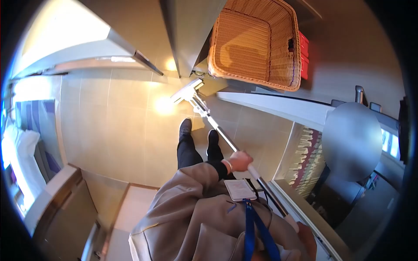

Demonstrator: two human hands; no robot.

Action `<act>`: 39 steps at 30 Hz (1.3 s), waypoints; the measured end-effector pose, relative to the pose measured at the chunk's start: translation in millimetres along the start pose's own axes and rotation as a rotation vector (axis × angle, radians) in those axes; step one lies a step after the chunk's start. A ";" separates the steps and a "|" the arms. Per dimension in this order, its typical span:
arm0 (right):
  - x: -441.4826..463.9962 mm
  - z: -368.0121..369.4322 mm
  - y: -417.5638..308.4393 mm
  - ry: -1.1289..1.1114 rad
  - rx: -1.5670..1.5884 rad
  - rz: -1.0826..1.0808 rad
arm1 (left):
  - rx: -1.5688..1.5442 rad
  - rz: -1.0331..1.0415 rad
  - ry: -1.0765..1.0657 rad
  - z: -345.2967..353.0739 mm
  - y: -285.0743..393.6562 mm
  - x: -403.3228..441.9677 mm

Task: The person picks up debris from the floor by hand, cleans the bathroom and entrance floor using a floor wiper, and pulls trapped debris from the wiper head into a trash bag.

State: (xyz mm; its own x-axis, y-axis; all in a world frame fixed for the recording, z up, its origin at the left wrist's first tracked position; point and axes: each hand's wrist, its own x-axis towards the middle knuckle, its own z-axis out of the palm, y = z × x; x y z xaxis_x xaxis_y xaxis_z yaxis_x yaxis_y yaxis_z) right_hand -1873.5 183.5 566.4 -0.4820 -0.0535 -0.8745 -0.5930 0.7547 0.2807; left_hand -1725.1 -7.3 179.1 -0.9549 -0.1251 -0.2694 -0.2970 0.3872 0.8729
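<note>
A mop with a white flat head (186, 92) and a long pole (224, 135) slants across the view, its head down on the tiled floor ahead of my feet. My left hand (239, 161) is closed around the middle of the pole. Lower right, my right hand (307, 238) is wrapped near the pole's upper end beside my body; its fingers are partly hidden. A badge (241, 190) on a blue lanyard hangs over my jacket, close to the pole.
A wicker basket (244, 52) stands beyond the mop head, with a red object (304, 55) beside it. Cabinet panels (191, 32) rise at the top. A patterned carpet (305, 161) lies past a threshold on the right. White bedding (24, 150) shows at far left.
</note>
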 end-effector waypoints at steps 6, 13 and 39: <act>-15.5 88.3 40.8 -0.245 0.060 0.021 | 0.044 0.057 -0.110 14.3 -1.6 -31.7; -31.2 105.8 30.6 -0.175 0.255 0.030 | 0.054 0.107 -0.157 13.2 -10.3 -37.3; 10.5 21.9 52.2 0.031 -0.202 -0.024 | 0.084 -0.051 0.134 81.0 8.2 -0.2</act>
State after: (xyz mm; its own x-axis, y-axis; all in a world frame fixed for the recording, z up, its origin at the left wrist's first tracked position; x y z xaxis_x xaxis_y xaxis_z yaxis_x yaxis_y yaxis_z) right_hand -1895.4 236.6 563.2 -0.4842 -0.0920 -0.8701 -0.7202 0.6066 0.3366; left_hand -1727.8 69.9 153.3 -0.9311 -0.2646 -0.2509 -0.3495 0.4512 0.8212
